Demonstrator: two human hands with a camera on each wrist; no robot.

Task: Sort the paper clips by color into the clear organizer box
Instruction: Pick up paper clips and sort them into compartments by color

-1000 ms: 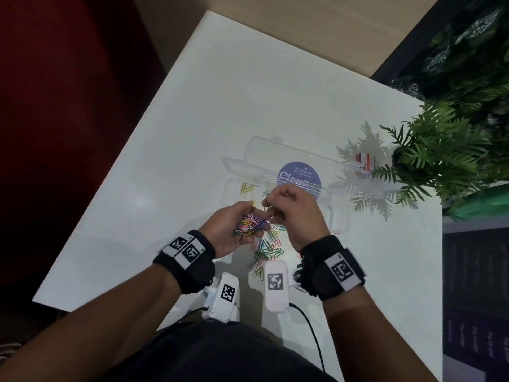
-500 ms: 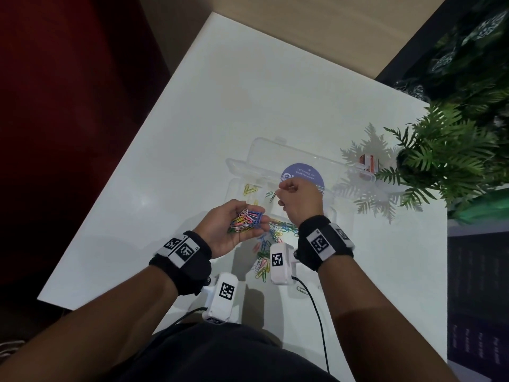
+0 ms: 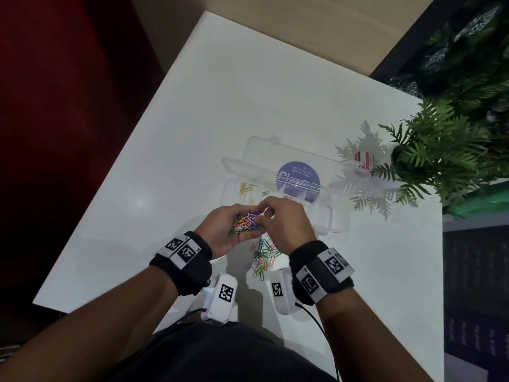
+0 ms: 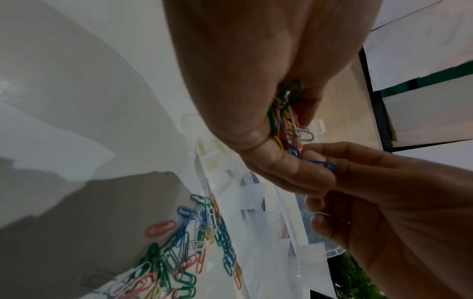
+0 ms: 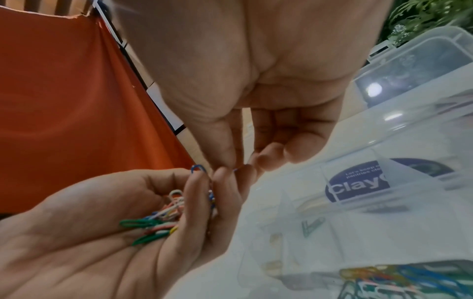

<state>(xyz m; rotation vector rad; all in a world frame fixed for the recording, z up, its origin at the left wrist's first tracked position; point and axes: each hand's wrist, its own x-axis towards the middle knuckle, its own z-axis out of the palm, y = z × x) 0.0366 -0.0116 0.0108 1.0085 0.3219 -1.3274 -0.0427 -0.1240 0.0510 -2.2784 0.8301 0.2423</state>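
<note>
blue clip [image 4: 330,164] only in wrist views

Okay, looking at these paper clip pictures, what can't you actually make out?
- Head view: the right hand covers the near compartments of the organizer box.
- Left wrist view: the left hand hides most of its bundle of clips.
- Right wrist view: clips inside the box are too blurred to tell their colors.

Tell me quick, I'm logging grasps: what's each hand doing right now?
Left hand: cupped, holding a bunch of mixed paper clips.
Right hand: pinching a blue paper clip at that bunch.
</note>
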